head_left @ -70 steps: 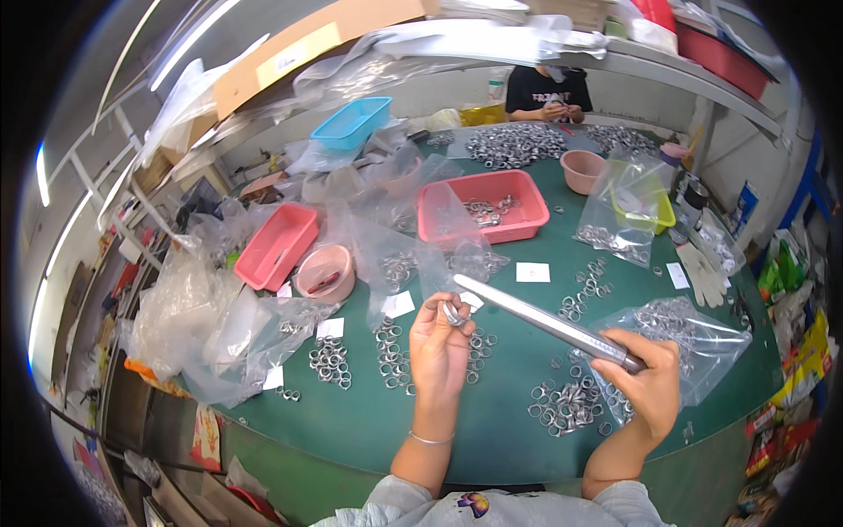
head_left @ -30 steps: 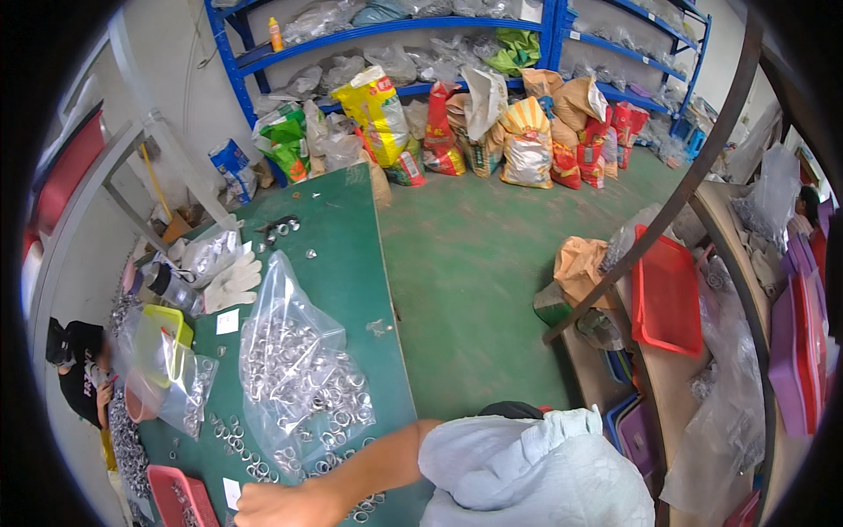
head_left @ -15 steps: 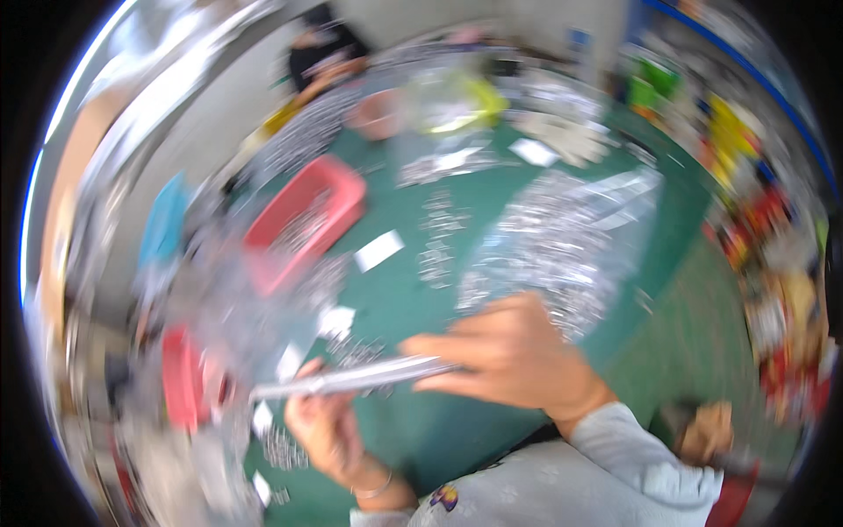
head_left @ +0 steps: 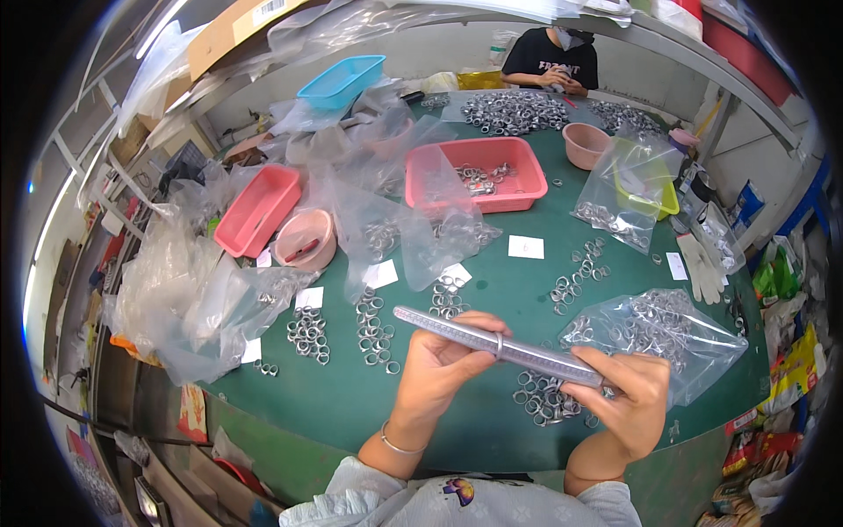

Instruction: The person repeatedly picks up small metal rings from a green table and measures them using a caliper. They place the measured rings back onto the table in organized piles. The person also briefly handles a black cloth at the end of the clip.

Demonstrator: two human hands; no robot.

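Observation:
A grey ring mandrel with scale marks along its length lies slanted across the space above the table. My right hand grips its lower right end between thumb and fingers. Around the shaft sits a silver-coloured ring, pinched between the thumb and fingers of my left hand. The mandrel's tip points to the upper left, past my left hand. Just under the shaft is a pile of loose rings, partly covered by the mandrel and my right hand.
On the green table lie more ring groups beside white paper slips. A clear bag of rings lies at right. Pink trays, a pink bowl and plastic bags stand beyond. A person sits across the table.
The view has swung left and sharpened. My left hand has gone from near the mandrel's tip to its middle, where it pinches a ring. The right hand still holds the mandrel, now sloping down rightward.

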